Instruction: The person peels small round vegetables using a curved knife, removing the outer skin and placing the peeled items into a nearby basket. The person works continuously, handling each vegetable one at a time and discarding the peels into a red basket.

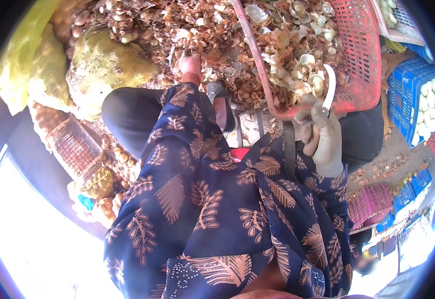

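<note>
My left hand (190, 66) reaches down into a heap of loose onions and dry onion skins (210, 37). Its fingertips are dark and low among the skins, so whether they pinch anything is unclear. In a pale, soiled glove, my right hand (323, 140) is closed around the handle of a small curved knife (330, 88). The bright blade points up and away from me, over the near corner of a red plastic crate (357, 56). Onion peelings (284, 45) fill much of that crate.
Yellow mesh sacks (107, 71) lie at the left, with a plastic basket (74, 147) and loose onions (122, 157) behind. At the right a blue crate (402, 93) holds peeled onions (428, 108). Farther back stand a pink crate (370, 203) and a person (365, 263). A shoe (219, 93) rests beside the heap.
</note>
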The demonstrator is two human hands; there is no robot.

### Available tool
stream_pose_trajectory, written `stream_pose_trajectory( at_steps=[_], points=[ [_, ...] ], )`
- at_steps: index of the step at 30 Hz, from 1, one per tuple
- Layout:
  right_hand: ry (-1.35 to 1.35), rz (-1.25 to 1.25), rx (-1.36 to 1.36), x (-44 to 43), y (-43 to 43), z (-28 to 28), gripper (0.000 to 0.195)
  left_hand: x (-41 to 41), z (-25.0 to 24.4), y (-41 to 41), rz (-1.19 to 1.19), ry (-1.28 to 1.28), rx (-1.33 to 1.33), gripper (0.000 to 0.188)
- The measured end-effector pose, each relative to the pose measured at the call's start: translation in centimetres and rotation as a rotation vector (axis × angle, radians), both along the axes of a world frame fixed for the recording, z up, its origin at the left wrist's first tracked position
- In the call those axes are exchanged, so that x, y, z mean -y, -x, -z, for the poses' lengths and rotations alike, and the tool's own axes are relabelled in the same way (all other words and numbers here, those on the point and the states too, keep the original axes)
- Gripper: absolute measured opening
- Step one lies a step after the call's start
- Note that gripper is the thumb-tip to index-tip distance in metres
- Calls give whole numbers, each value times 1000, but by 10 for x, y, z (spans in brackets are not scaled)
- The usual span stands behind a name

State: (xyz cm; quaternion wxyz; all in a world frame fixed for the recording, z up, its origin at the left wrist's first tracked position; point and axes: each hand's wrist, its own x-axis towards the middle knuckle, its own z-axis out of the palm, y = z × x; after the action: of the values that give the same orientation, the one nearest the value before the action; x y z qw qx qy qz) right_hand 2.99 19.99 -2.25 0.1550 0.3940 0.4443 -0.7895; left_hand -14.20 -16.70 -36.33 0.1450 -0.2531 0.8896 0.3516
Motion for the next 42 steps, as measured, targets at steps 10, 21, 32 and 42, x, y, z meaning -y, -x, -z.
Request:
stream_pose_trajectory(
  at_steps=[10, 21, 32, 42],
  points=[
    [-56, 75, 121, -15, 9, 6, 43, -12, -12, 36, 141, 247, 131, 58],
    [-79, -138, -107, 0, 10, -9, 35, -85, -223, 10, 98, -1350, 191, 34],
    [-858, -345, -801, 1, -12, 16, 33, -174, -320, -122, 248, -1336, 284, 57],
    [-118, -160, -476, -16, -19, 45, 20, -188, -312, -137, 315, -1312, 244, 43]
  ],
)
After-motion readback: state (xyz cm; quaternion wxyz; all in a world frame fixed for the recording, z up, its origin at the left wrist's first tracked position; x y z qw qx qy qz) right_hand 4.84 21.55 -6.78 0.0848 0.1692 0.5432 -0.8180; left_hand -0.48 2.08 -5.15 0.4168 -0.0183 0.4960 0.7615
